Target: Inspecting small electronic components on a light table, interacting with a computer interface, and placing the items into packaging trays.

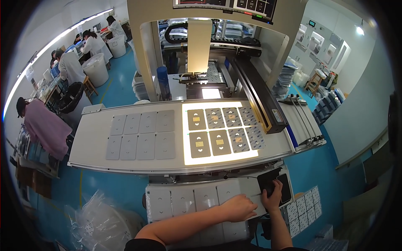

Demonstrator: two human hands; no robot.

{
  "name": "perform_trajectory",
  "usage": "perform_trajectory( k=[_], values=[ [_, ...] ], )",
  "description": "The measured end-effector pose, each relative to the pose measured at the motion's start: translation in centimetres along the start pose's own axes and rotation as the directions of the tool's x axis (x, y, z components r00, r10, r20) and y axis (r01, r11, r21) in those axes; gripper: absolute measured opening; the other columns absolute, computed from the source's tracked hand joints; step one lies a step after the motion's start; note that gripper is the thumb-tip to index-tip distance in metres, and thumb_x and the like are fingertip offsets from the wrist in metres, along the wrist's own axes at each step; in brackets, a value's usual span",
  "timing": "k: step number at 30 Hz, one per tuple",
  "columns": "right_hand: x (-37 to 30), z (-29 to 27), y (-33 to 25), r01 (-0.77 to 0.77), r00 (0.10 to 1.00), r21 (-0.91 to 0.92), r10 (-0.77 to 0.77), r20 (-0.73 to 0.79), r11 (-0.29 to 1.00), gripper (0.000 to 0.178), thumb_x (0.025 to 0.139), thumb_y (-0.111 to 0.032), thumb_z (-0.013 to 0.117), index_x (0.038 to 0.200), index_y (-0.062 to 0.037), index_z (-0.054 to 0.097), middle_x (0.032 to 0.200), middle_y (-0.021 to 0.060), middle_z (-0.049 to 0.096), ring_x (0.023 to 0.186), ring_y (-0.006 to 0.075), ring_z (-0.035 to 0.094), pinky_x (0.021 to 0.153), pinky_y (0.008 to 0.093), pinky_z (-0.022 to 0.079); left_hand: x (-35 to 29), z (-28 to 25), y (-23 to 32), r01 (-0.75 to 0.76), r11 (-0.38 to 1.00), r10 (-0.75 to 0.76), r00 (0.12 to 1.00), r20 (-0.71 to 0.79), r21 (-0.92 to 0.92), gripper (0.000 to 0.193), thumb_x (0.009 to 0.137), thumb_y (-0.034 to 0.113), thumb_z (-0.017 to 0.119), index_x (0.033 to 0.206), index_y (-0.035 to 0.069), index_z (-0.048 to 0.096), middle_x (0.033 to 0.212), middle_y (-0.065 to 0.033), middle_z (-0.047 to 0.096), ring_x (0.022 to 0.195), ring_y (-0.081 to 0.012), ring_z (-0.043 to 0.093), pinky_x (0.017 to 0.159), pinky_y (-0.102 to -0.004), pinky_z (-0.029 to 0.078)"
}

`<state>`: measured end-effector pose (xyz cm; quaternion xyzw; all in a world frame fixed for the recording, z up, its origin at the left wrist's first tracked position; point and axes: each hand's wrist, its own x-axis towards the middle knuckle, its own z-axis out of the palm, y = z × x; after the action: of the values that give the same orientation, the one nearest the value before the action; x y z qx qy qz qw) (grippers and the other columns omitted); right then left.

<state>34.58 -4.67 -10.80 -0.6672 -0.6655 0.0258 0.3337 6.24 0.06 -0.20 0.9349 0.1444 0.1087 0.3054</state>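
Note:
My right hand [273, 195] is curled over a dark computer mouse [270, 188], mostly hidden under the fingers, on a black mouse pad [264, 180]. A black flat rectangle [285, 187] lies beside it. My left hand [239, 208] rests closed near the right end of a row of pale grey sheets [184, 201]; whether anything is inside it is hidden. On the machine bed beyond, a lit panel [186, 146] carries rows of dark and patterned cards [210, 143]. To its left lie matching rows of plain grey cards [140, 134].
A machine head [199, 46] and a black rail [257, 90] stand over the bed. A screen [253, 6] is above. Clear plastic bags [100, 217] fill a bin at lower left. A patterned card sheet [304, 211] lies at right. Several people work at left benches.

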Motion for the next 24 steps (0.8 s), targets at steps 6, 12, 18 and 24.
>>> perform_trajectory(
  k=[6,12,18,24],
  values=[
    [0.01,-0.12,-0.22,0.009,1.000,-0.001,-0.009,-0.001,1.000,0.063,0.085,-0.013,0.078,0.141,0.0048,0.054,0.142,0.0306,0.056,0.126,0.0530,0.063,0.108,0.0538,0.054,0.00,-0.13,0.09,-0.002,1.000,0.002,1.000,-0.006,0.016,0.035,0.111,0.040,0.063,0.100,0.007,0.069,0.084,-0.0143,0.075,0.090,-0.0382,0.074,0.090,-0.0485,0.054],
    [0.04,-0.17,-0.30,0.008,1.000,-0.017,-0.008,-0.002,1.000,0.062,0.085,-0.013,0.078,0.141,0.0049,0.054,0.142,0.0307,0.056,0.126,0.0527,0.063,0.107,0.0542,0.054,-0.03,-0.16,0.04,-0.012,1.000,0.012,1.000,-0.006,0.020,0.036,0.111,0.040,0.063,0.099,0.007,0.068,0.082,-0.0150,0.074,0.088,-0.0394,0.074,0.089,-0.0492,0.055],
    [0.02,-0.07,-0.25,0.016,1.000,-0.020,-0.016,-0.007,1.000,0.062,0.086,-0.013,0.077,0.140,0.0051,0.054,0.141,0.0311,0.056,0.126,0.0530,0.063,0.107,0.0544,0.054,-0.01,0.22,-0.10,-0.016,1.000,0.016,1.000,-0.019,0.026,0.035,0.111,0.040,0.063,0.100,0.007,0.068,0.082,-0.0146,0.074,0.088,-0.0393,0.074,0.089,-0.0493,0.055],
    [0.03,-0.10,-0.24,0.010,1.000,-0.015,-0.010,-0.001,1.000,0.062,0.086,-0.014,0.077,0.140,0.0058,0.054,0.141,0.0317,0.056,0.126,0.0534,0.062,0.108,0.0547,0.054,0.04,0.39,-0.24,-0.016,1.000,0.016,1.000,-0.012,0.023,0.034,0.111,0.039,0.063,0.102,0.007,0.068,0.083,-0.0145,0.075,0.088,-0.0390,0.074,0.089,-0.0498,0.055]
  ],
)
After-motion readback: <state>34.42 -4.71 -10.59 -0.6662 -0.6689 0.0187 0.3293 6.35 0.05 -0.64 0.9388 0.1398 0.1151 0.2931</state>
